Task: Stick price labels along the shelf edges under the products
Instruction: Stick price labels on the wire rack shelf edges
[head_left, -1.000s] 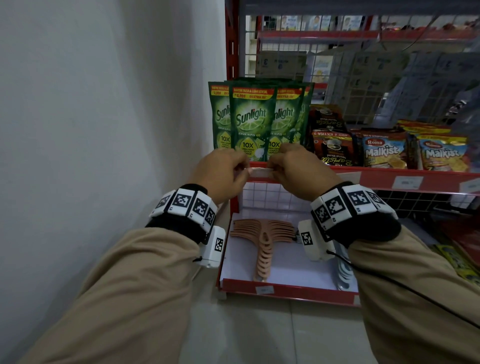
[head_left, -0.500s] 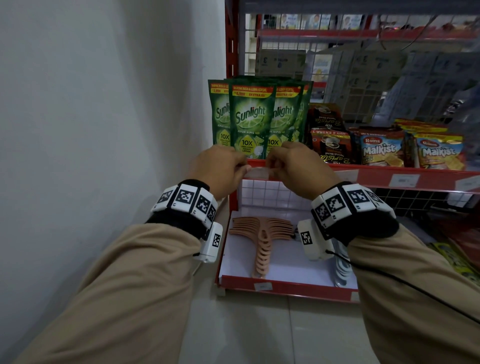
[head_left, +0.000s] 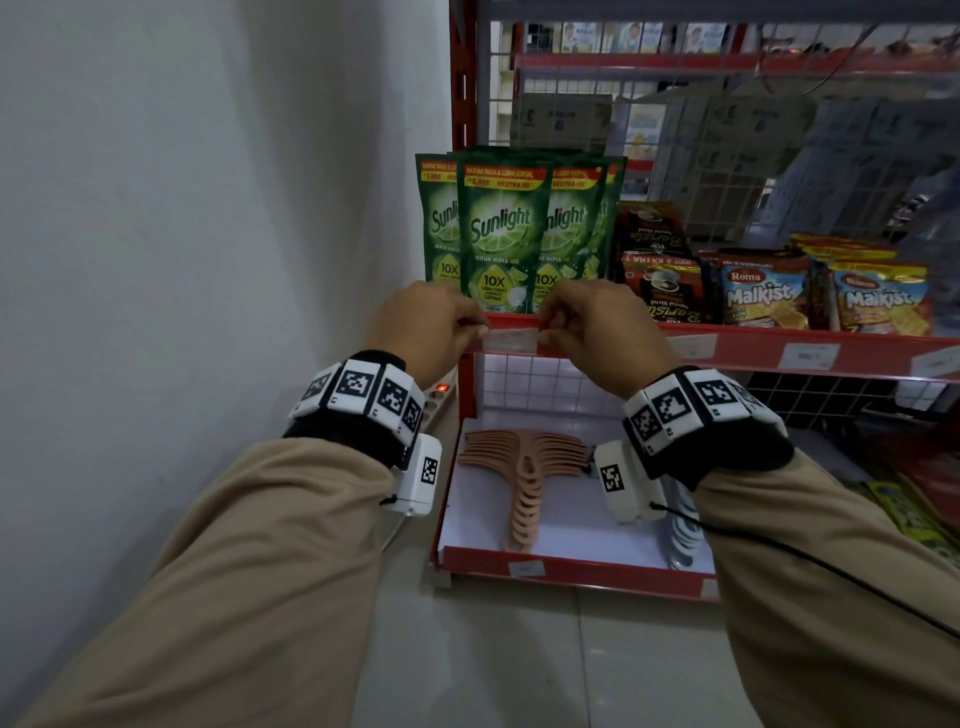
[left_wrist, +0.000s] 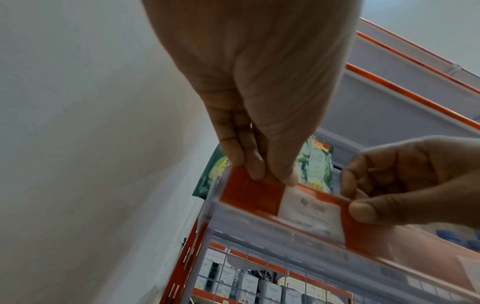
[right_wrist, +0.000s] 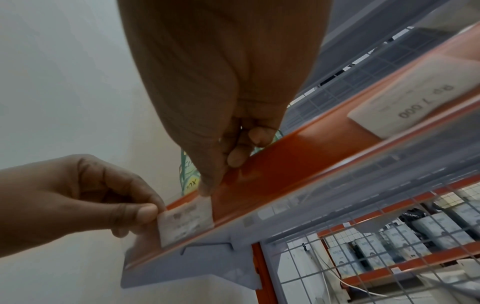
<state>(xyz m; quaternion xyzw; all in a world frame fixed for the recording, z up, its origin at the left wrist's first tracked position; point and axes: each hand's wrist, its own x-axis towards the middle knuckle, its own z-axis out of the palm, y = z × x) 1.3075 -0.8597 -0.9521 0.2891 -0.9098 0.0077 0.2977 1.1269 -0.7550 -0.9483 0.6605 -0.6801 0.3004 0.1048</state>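
Observation:
A white price label (head_left: 511, 340) lies against the red shelf edge (head_left: 753, 358) just below the green Sunlight pouches (head_left: 501, 239). My left hand (head_left: 480, 332) pinches the label's left end and my right hand (head_left: 543, 332) pinches its right end. In the left wrist view the label (left_wrist: 309, 211) sits on the red rail (left_wrist: 249, 193), with my left hand (left_wrist: 272, 174) at its upper left corner and my right hand (left_wrist: 355, 197) on its right side. The right wrist view shows my right hand (right_wrist: 221, 176) at the top corner of the label (right_wrist: 185, 220) and my left hand (right_wrist: 153, 207) on its other end.
Further right on the rail are other white labels (head_left: 691, 345), under dark coffee packs (head_left: 660, 291) and Malkist cracker packs (head_left: 763, 299). A white wall (head_left: 208, 260) closes the left side. The bottom shelf (head_left: 571, 569) holds pink hangers (head_left: 524, 483). A power strip (head_left: 436, 400) lies by the shelf post.
Both hands keep their pinch on the label at the shelf edge. Only a slight shift of the view shows.

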